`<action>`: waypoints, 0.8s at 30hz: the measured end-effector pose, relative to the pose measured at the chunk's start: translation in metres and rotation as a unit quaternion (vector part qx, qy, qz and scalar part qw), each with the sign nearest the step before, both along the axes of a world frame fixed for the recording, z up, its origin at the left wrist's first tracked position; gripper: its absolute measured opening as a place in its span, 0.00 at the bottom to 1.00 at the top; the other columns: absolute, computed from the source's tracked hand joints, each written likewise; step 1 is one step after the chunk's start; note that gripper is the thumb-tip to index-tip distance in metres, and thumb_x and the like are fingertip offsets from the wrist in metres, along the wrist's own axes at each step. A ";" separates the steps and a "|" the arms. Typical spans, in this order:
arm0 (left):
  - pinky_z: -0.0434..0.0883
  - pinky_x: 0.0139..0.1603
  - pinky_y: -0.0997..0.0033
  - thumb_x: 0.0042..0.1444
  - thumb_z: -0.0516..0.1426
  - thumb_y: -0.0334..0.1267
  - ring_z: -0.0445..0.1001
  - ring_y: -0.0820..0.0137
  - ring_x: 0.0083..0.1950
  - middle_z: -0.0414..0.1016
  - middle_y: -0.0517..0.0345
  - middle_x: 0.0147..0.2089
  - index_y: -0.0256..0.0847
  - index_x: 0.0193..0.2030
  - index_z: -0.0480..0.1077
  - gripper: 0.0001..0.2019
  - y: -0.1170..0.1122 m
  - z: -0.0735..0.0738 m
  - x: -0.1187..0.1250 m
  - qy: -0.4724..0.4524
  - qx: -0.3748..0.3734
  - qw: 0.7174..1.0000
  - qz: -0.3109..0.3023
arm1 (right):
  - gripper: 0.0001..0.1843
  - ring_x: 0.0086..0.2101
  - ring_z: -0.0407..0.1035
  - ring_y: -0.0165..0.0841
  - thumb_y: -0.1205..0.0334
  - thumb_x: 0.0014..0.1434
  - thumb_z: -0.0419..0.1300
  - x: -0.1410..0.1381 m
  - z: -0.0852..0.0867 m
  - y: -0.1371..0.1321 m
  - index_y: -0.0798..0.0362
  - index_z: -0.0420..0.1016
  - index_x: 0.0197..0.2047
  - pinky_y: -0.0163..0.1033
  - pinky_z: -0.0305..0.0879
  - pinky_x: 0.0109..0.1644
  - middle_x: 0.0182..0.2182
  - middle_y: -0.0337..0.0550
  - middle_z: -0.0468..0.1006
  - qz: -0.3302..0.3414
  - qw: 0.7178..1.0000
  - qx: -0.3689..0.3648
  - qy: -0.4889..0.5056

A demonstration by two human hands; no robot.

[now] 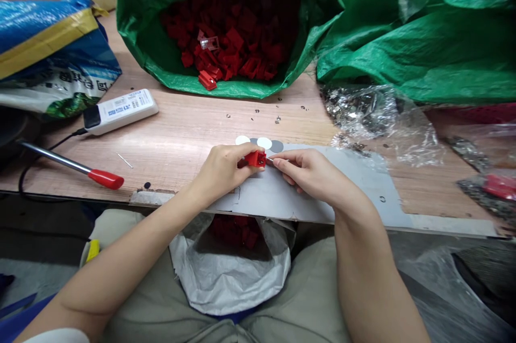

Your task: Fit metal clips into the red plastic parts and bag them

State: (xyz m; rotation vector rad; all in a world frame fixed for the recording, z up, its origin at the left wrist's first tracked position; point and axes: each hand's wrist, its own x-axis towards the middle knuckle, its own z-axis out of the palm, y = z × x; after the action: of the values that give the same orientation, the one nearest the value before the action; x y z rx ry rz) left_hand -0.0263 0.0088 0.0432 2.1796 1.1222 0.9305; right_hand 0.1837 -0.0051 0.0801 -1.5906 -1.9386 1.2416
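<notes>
Between the thumb and fingers of my left hand [226, 166] is a small red plastic housing [256, 158], its open end turned to the right. My right hand [304, 168] pinches a thin metal pin [270, 159] whose tip meets that open end; whether it sits inside the housing I cannot tell. Both hands are over a grey sheet [355, 187] at the table's front edge. Just behind the housing lie white and grey round discs [264, 143].
A green sack [141, 36] of red housings stands at the back. Small metal parts in clear plastic [371, 112] lie at right. On the left are a white power strip [124, 111] and a red-handled lever [105, 178]. A white bag [237, 284] hangs open at my lap.
</notes>
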 end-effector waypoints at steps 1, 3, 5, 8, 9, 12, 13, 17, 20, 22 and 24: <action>0.68 0.33 0.77 0.52 0.69 0.32 0.78 0.73 0.31 0.84 0.60 0.38 0.40 0.47 0.78 0.14 0.000 -0.001 0.000 0.000 0.003 1.000 0.000 | 0.21 0.20 0.59 0.29 0.51 0.66 0.53 0.000 0.000 0.000 0.56 0.84 0.42 0.35 0.53 0.25 0.18 0.36 0.67 -0.004 1.000 -0.002 0.003; 0.68 0.33 0.76 0.52 0.69 0.31 0.78 0.73 0.31 0.84 0.59 0.38 0.39 0.47 0.78 0.15 0.001 -0.002 0.000 0.004 0.011 1.000 -0.003 | 0.21 0.20 0.59 0.29 0.52 0.66 0.53 0.000 0.000 0.001 0.56 0.84 0.42 0.35 0.53 0.25 0.17 0.36 0.66 -0.011 1.000 0.003 -0.005; 0.69 0.34 0.76 0.52 0.69 0.32 0.79 0.72 0.32 0.84 0.58 0.38 0.39 0.48 0.78 0.15 0.001 -0.003 0.000 0.006 0.017 1.000 -0.005 | 0.21 0.20 0.59 0.29 0.53 0.65 0.54 -0.001 0.000 0.002 0.56 0.85 0.43 0.35 0.54 0.25 0.17 0.36 0.66 -0.012 1.000 0.007 -0.015; 0.70 0.35 0.75 0.52 0.69 0.32 0.80 0.70 0.34 0.84 0.57 0.39 0.39 0.48 0.78 0.16 0.001 -0.003 0.000 0.004 0.018 1.000 -0.006 | 0.21 0.19 0.58 0.28 0.52 0.65 0.54 0.001 0.000 0.002 0.56 0.85 0.45 0.34 0.53 0.25 0.17 0.35 0.65 -0.001 1.000 -0.005 -0.007; 0.70 0.35 0.75 0.52 0.69 0.32 0.80 0.70 0.34 0.84 0.57 0.39 0.39 0.49 0.78 0.16 0.001 -0.003 -0.001 0.003 0.017 1.000 -0.005 | 0.21 0.19 0.58 0.28 0.52 0.65 0.54 0.002 0.000 0.002 0.56 0.84 0.46 0.34 0.53 0.25 0.17 0.35 0.65 0.003 1.000 -0.013 0.001; 0.70 0.35 0.75 0.53 0.69 0.32 0.80 0.70 0.34 0.84 0.57 0.39 0.39 0.48 0.78 0.15 0.000 -0.002 -0.001 0.004 0.013 1.000 -0.004 | 0.22 0.19 0.57 0.28 0.51 0.65 0.54 0.003 0.000 0.001 0.56 0.84 0.48 0.34 0.52 0.24 0.18 0.34 0.65 0.001 0.999 -0.029 0.012; 0.70 0.35 0.75 0.53 0.68 0.32 0.80 0.70 0.34 0.84 0.57 0.39 0.39 0.48 0.78 0.15 0.000 -0.001 -0.001 0.005 0.013 1.000 -0.004 | 0.22 0.19 0.57 0.28 0.51 0.65 0.54 0.002 0.001 0.000 0.55 0.84 0.48 0.35 0.52 0.24 0.18 0.35 0.65 -0.002 1.000 -0.029 0.009; 0.70 0.36 0.74 0.55 0.67 0.31 0.80 0.69 0.35 0.84 0.57 0.39 0.39 0.48 0.78 0.14 0.001 -0.002 -0.002 0.006 0.016 1.000 -0.015 | 0.21 0.19 0.59 0.29 0.53 0.65 0.54 0.000 0.001 -0.001 0.53 0.85 0.46 0.35 0.55 0.26 0.17 0.36 0.67 -0.013 1.000 -0.002 -0.022; 0.71 0.38 0.74 0.55 0.66 0.31 0.80 0.69 0.36 0.84 0.57 0.39 0.40 0.48 0.78 0.13 0.001 -0.002 -0.002 0.003 0.016 1.000 -0.024 | 0.19 0.20 0.61 0.31 0.54 0.65 0.55 -0.001 0.000 -0.001 0.52 0.86 0.45 0.35 0.56 0.27 0.17 0.37 0.69 -0.020 0.998 0.019 -0.048; 0.70 0.38 0.74 0.55 0.66 0.29 0.80 0.70 0.36 0.84 0.58 0.39 0.40 0.47 0.78 0.12 0.002 -0.002 -0.001 -0.002 0.010 0.999 -0.030 | 0.19 0.21 0.62 0.31 0.54 0.65 0.55 -0.001 0.000 -0.001 0.52 0.86 0.45 0.35 0.56 0.28 0.18 0.38 0.70 -0.019 0.998 0.027 -0.053; 0.70 0.37 0.75 0.54 0.66 0.28 0.79 0.70 0.35 0.84 0.58 0.39 0.40 0.47 0.78 0.13 0.002 0.000 -0.001 -0.007 0.005 0.999 -0.036 | 0.19 0.22 0.62 0.31 0.54 0.64 0.56 -0.001 -0.001 0.000 0.52 0.86 0.45 0.35 0.55 0.28 0.18 0.38 0.71 -0.019 0.998 0.033 -0.056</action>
State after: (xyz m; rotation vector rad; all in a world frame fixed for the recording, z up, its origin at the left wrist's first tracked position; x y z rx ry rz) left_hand -0.0273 0.0108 0.0432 2.2015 1.0283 0.9213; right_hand 0.1824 -0.0056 0.0794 -1.6876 -1.9860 1.0829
